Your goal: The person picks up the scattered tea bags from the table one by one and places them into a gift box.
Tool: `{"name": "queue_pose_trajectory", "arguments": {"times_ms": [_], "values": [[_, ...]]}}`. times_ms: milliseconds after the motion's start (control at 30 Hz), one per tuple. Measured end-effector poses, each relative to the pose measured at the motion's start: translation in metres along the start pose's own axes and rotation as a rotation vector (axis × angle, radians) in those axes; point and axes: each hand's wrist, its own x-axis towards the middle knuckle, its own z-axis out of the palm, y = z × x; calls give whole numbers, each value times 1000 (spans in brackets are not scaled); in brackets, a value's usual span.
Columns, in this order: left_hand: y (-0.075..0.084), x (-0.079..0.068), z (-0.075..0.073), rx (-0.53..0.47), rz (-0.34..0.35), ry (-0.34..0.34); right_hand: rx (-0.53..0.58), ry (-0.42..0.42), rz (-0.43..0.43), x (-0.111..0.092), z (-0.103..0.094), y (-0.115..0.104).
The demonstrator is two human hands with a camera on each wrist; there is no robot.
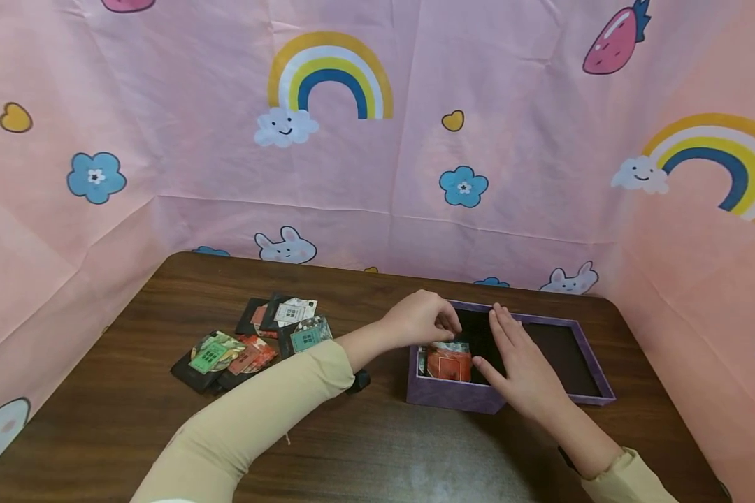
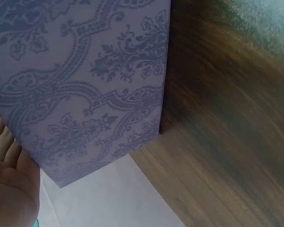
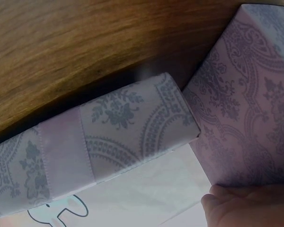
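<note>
In the head view, a purple box (image 1: 456, 397) with a dark inside stands right of the table's middle. A red-orange packet (image 1: 449, 363) sits upright in its front left part. My left hand (image 1: 423, 320) reaches over the box's left side, its fingers loosely bent just above the packet, with nothing seen held in them. My right hand (image 1: 528, 367) lies along the box's right side, fingers straight and thumb reaching over the opening near the packet. Both wrist views show the patterned box wall (image 2: 85, 85), with part of each hand beside it.
Purple box lid (image 1: 594, 363) lies inside-up against the box's right side. Left of the box, several dark packets with coloured labels, including a green-labelled packet (image 1: 210, 355), lie in a loose pile on the wooden table (image 1: 352, 447). A printed pink cloth (image 1: 365, 175) hangs behind.
</note>
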Motion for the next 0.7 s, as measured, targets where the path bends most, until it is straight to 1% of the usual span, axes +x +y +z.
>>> {"name": "queue_pose_trajectory", "arguments": {"times_ms": [200, 267, 367, 433, 533, 700], "values": [[-2, -7, -5, -47, 41, 3, 2, 3, -10, 0, 0, 0], [-4, -11, -9, -61, 52, 17, 8, 5, -7, -1, 0, 0], [-9, -19, -18, -91, 52, 53, 21, -1, -1, -2, 1, 0], [-14, -26, -27, -112, 41, 84, 26, 0, 1, -3, 0, 0], [-24, -35, -40, -118, 11, 132, 25, 2, 0, -2, -1, 0], [-50, -52, -56, -90, -64, 187, 17, -4, -2, -1, -2, 1]]}}
